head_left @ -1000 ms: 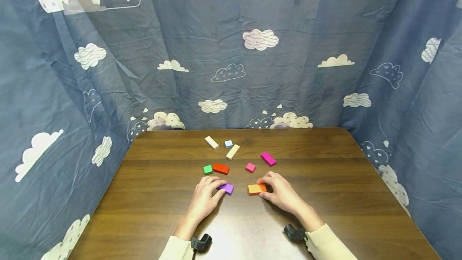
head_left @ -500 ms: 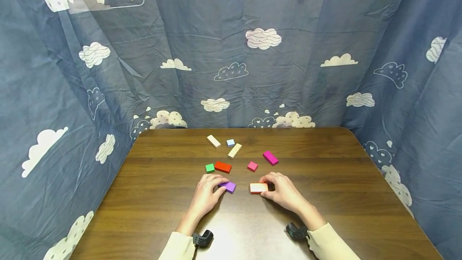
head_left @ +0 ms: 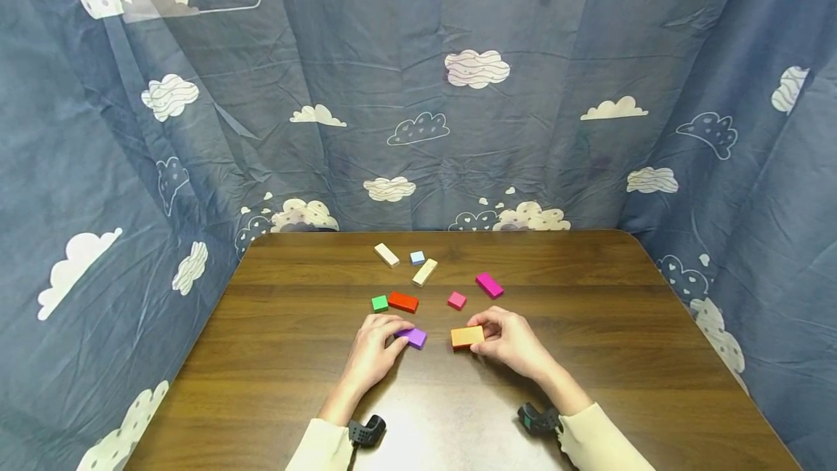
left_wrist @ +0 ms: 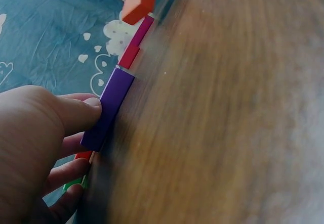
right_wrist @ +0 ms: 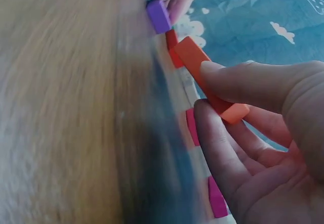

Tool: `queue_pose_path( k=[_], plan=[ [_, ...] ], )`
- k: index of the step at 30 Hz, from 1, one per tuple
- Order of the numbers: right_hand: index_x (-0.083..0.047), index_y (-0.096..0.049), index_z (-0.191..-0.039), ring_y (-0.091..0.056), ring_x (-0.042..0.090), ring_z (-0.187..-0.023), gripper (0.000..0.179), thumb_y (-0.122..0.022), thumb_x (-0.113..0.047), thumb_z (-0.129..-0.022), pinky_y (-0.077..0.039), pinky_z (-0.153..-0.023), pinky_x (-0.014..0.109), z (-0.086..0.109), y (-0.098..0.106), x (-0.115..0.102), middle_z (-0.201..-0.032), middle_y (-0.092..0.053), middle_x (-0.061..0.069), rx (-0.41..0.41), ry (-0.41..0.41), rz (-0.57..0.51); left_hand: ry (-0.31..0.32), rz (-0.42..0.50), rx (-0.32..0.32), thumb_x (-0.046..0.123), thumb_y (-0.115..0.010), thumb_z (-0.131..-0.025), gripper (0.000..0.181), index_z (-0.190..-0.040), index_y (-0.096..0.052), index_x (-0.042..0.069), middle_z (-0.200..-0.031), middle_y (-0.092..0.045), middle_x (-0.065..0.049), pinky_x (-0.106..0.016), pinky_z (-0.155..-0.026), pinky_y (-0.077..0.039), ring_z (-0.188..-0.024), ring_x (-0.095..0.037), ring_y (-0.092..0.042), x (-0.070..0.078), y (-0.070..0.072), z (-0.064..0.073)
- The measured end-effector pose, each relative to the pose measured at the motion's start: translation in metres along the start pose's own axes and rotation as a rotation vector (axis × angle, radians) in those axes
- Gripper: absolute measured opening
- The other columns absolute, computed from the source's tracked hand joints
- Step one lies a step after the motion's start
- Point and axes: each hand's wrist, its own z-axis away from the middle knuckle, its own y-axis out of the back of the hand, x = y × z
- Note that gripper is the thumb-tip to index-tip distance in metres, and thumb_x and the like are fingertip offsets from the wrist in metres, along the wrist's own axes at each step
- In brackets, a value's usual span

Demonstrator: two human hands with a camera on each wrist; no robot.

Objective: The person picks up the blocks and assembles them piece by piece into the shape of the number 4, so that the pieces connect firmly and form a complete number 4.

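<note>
My left hand (head_left: pixel 373 351) pinches a purple rectangular block (head_left: pixel 415 338) between thumb and fingers, low at the tabletop. In the left wrist view the thumb presses the near face of this purple block (left_wrist: pixel 108 110). To the right, my right hand (head_left: pixel 513 340) grips an orange rectangular block (head_left: pixel 467 337) by its right end. The right wrist view has the orange block (right_wrist: pixel 195 64) tilted and lifted off the table, thumb on one side and fingers on the other. A gap separates the two held blocks. Beyond them lie a red block (head_left: pixel 403 302) and a small pink block (head_left: pixel 457 300).
A small green block (head_left: pixel 380 304) sits beside the red one. Farther back are a magenta block (head_left: pixel 490 285), two cream blocks (head_left: pixel 425 272) and a small light-blue block (head_left: pixel 417 258). A cloud-patterned curtain (head_left: pixel 418 166) hangs behind the wooden table (head_left: pixel 588 296).
The right hand has raised the orange block slightly from the table and tilted it. The left hand stays on the purple block. Earlier, the head view shifted a little.
</note>
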Motion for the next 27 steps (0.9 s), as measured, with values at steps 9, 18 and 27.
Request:
queue_pose_path(
  k=[9,18,27],
  plan=[
    [0.011,-0.063,-0.121,-0.069,0.02,-0.084,0.046,-0.08,0.004,-0.079,-0.057,-0.07,0.026,0.004,0.006,-0.004,-0.1,-0.07,0.029,-0.038,-0.146,-0.371,0.003,0.015,-0.02,0.016,-0.078,-0.089,0.022,-0.111,-0.078,0.02,-0.117,-0.07,0.005,-0.043,-0.096,-0.044,-0.113,-0.019,-0.056,0.002,-0.003,-0.002],
    [0.013,-0.06,-0.124,-0.07,0.019,-0.083,0.049,-0.08,0.004,-0.079,-0.058,-0.071,0.028,0.007,0.007,-0.008,-0.098,-0.072,0.021,-0.009,-0.196,-0.424,0.018,0.0,-0.048,0.018,-0.077,-0.09,0.021,-0.11,-0.077,0.022,-0.118,-0.07,0.004,-0.043,-0.096,-0.045,-0.112,-0.019,-0.056,0.004,-0.004,-0.003],
    [0.006,-0.064,-0.123,-0.069,0.035,-0.093,0.039,-0.072,0.009,-0.085,-0.059,-0.078,0.041,0.0,0.006,-0.014,-0.109,-0.068,0.026,-0.097,-0.135,-0.427,0.021,0.026,-0.027,0.013,-0.077,-0.089,0.021,-0.108,-0.078,0.019,-0.117,-0.071,0.0,-0.046,-0.094,-0.044,-0.111,-0.022,-0.057,0.005,0.003,-0.003]
  ],
)
